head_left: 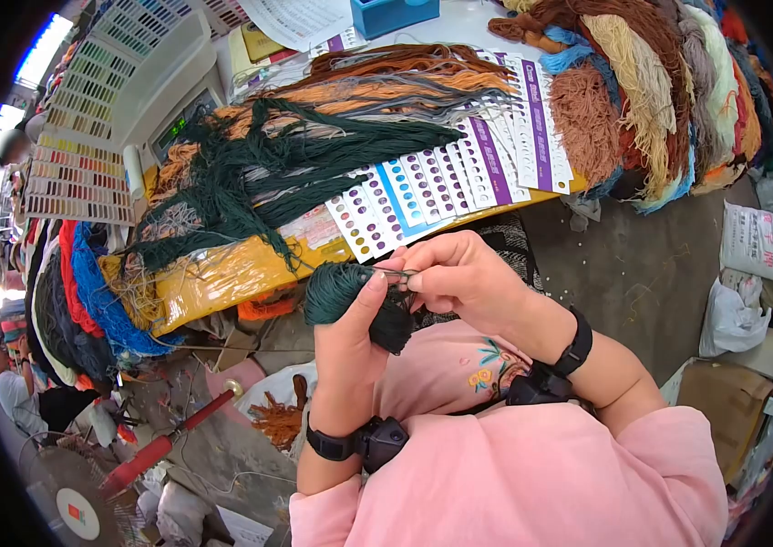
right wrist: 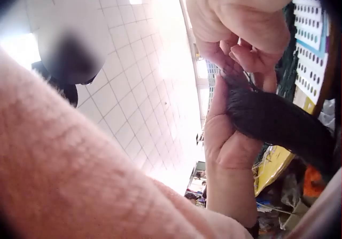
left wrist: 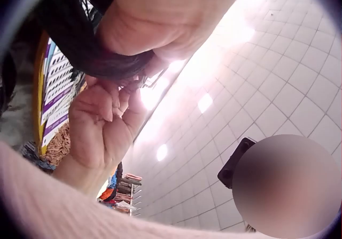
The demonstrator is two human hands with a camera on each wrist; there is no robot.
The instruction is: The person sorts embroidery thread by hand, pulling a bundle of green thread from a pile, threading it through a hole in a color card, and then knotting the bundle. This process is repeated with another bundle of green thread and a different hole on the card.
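In the head view a dark green skein of yarn (head_left: pixel 332 292) is gripped by my left hand (head_left: pixel 348 333), thumb uppermost across it. My right hand (head_left: pixel 468 273) meets it at the skein's upper end, thumb and fingertips pinching a thin strand of yarn (head_left: pixel 397 272). The right wrist view shows the skein (right wrist: pixel 278 119) bunched near the left thumb, its loose length hanging away. Seen from the left wrist, the skein (left wrist: pixel 69 41) partly covers the fingertips of both hands. Loose dark green yarn (head_left: pixel 286 150) lies spread on the table just beyond the hands.
Colour sample cards (head_left: pixel 409 196) fan out along the yellow table edge (head_left: pixel 222 296). Behind the yarn stands a scale (head_left: pixel 177 128) with a lit display. Thick hanks of yarn (head_left: pixel 628 82) hang at the right, a blue hank (head_left: pixel 99 273) at the left. A fan (head_left: pixel 77 506) stands lower left.
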